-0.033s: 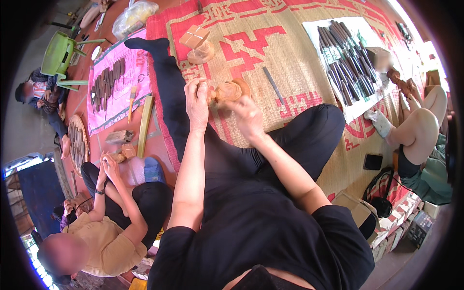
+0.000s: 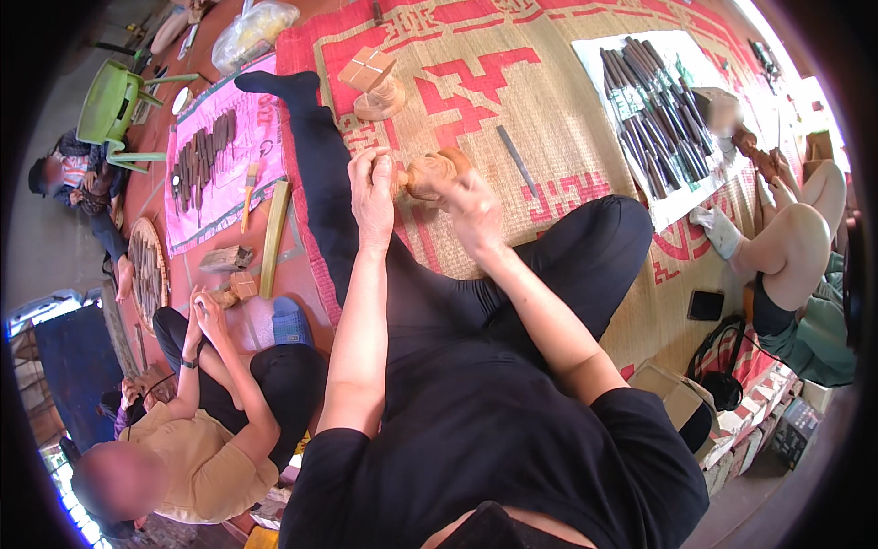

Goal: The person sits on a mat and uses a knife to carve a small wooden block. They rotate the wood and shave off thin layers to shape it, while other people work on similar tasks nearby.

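Observation:
A light-brown carved wooden piece (image 2: 446, 163), with a rounded, swirling shape, is held above the mat in front of me. My left hand (image 2: 371, 188) is closed round its narrow left end. On its near right side, my right hand (image 2: 474, 209) is curled against the wood with bent fingers, blurred by motion. Whatever those fingers may pinch is hidden. Just beyond my hands, a similar wooden carving (image 2: 380, 99) with a square block top stands on the mat. A flat dark file (image 2: 518, 160) lies to the right of the held piece.
Many dark-handled carving tools (image 2: 663, 128) lie on a white cloth at the right. More tools (image 2: 203, 163) rest on a pink cloth at the left. A co-worker (image 2: 197, 430) sits at my left, another person (image 2: 796, 229) at my right. A phone (image 2: 705, 306) lies by my right knee.
My right hand has shifted slightly up and left, further over the wooden piece. My left hand keeps its place on the narrow end.

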A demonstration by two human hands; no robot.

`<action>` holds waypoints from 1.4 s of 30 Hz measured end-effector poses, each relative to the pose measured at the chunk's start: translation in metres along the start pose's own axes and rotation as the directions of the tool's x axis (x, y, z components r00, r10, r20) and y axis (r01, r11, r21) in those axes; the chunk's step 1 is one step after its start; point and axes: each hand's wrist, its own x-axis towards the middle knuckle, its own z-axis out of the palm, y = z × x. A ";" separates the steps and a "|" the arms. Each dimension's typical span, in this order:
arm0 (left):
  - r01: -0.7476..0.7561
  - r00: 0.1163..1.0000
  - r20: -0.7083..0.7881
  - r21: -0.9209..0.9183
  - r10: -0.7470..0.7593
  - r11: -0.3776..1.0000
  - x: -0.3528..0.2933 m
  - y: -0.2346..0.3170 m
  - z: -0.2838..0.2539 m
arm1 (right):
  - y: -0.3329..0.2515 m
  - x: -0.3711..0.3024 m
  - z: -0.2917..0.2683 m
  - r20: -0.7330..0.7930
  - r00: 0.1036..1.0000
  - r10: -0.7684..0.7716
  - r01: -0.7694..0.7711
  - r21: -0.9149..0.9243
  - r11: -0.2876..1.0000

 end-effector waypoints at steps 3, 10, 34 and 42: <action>-0.019 1.000 -0.007 0.051 0.019 0.999 0.000 0.002 0.002 | -0.008 0.031 -0.004 -0.103 0.995 -0.015 0.016 0.012 1.000; -0.161 0.987 0.014 0.164 0.161 0.973 -0.013 0.011 0.013 | -0.017 0.013 0.033 0.005 0.999 0.043 -0.043 0.143 0.989; -0.096 0.995 0.012 0.174 0.096 0.980 -0.003 0.012 0.014 | -0.006 -0.005 -0.001 0.027 0.999 0.025 -0.032 0.309 0.951; -0.161 0.986 0.002 0.221 0.164 0.962 -0.009 0.008 0.019 | -0.020 -0.004 0.027 0.009 0.988 0.157 -0.157 0.113 0.981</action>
